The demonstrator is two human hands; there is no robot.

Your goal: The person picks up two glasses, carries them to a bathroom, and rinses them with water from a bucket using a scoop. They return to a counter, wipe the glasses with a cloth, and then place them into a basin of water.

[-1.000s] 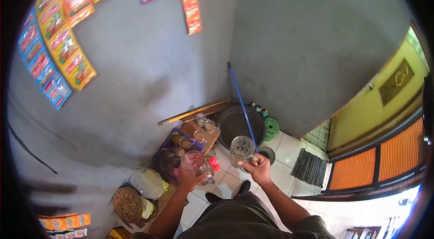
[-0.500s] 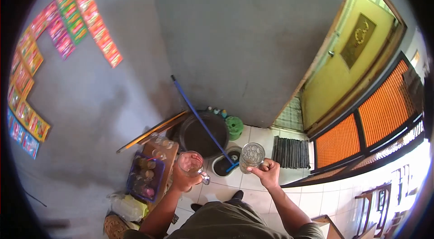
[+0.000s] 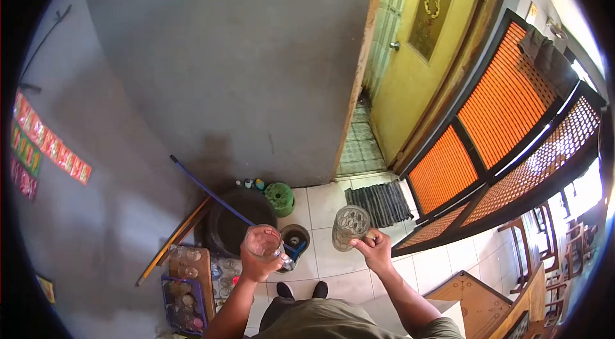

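I'm holding both arms out in front, elbows bent; left hand (image 3: 256,263) and right hand (image 3: 373,250) each curled closed, gripping.

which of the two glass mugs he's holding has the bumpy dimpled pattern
The mug in the right hand is the dimpled glass mug, patterned all over. The smooth glass mug in the left hand has plain clear walls.
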